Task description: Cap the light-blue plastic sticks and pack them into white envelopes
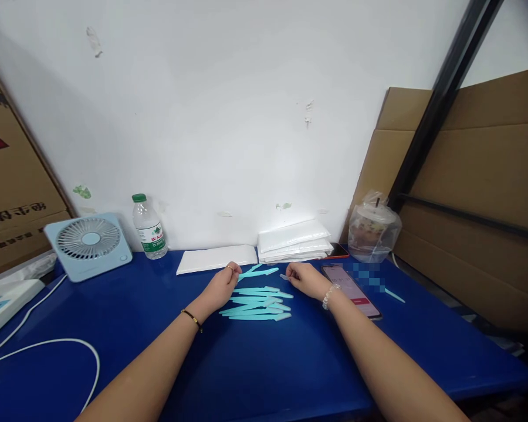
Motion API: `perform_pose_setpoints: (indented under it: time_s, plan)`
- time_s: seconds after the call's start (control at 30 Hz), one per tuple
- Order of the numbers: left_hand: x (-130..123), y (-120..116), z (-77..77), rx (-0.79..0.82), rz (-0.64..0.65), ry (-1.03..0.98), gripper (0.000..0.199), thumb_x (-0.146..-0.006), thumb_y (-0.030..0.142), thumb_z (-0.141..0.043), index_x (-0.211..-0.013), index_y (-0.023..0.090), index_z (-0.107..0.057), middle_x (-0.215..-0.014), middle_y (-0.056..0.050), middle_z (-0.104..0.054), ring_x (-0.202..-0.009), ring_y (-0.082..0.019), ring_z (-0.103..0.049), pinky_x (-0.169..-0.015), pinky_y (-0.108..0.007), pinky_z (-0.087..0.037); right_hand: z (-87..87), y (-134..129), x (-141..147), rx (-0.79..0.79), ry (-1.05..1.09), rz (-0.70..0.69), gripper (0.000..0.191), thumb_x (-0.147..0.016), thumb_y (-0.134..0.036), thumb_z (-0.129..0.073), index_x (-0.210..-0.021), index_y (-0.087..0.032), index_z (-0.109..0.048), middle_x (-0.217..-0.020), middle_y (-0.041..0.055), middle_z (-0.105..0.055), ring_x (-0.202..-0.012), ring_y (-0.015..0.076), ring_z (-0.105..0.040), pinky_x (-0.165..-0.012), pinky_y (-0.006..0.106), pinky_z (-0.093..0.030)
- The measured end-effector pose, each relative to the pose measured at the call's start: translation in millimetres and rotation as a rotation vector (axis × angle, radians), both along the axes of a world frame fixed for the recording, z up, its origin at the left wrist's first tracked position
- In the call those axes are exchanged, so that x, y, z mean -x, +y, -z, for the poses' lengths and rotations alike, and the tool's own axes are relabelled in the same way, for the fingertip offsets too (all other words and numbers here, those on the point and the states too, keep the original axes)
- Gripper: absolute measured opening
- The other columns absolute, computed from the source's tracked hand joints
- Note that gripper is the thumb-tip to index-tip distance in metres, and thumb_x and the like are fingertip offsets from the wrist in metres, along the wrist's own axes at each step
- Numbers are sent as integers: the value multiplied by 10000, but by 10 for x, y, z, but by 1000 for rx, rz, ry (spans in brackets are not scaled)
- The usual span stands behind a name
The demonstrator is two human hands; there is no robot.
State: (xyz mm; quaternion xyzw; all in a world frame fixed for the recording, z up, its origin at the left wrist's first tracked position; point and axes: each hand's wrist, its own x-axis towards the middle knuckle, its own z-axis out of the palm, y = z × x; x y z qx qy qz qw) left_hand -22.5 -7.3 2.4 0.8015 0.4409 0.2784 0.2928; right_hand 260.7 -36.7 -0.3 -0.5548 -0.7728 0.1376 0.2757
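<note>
My left hand (224, 285) is closed on the handle end of a light-blue eyebrow razor (264, 272), whose other end points right. Another thin light-blue piece crosses it near my fingertips. My right hand (308, 279) pinches a small clear cap (284, 276), held just right of the razor's tip and apart from it. Below both hands, several more light-blue eyebrow razors (255, 317) lie roughly side by side on the blue table, their broader ends to the right.
White padded envelopes (294, 237) are stacked against the wall, with another envelope (215, 258) lying to their left. A phone (356, 296) lies by my right forearm. A bagged drink cup (374, 228) stands behind it. At left are a water bottle (149, 228), fan (88, 243) and white cable (97, 357).
</note>
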Motion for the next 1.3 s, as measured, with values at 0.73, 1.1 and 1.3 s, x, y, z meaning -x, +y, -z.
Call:
perform_pose_setpoints:
  time_s: [0.73, 1.1, 1.3]
  plan:
    - [42, 109, 26, 42, -66, -89, 205, -838, 276, -326, -891, 186, -502, -568, 64, -345, -515, -99, -329, -506, -205, -288, -91, 15, 54, -96, 560, -95, 36, -681, -227, -666, -685, -197, -686, -806, 44, -643, -745, 173, -610, -702, 324, -506]
    - [34, 91, 33, 47, -37, -76, 212, -846, 298, -330, -891, 186, -504, -575, 65, -324, -514, -99, -322, -500, -207, -279, -65, -3, 118, -105, 550, -134, 32, -690, -199, -663, -679, -205, -692, -803, 48, -653, -750, 177, -620, -717, 333, -509]
    - [-39, 30, 57, 73, 54, -90, 280, -881, 338, -288, -921, 186, -519, -641, 30, -469, -592, -118, -447, -574, -229, -367, -37, -39, 238, -11, 593, -191, 33, -659, -172, -678, -649, -200, -692, -781, 39, -648, -726, 169, -628, -690, 317, -519]
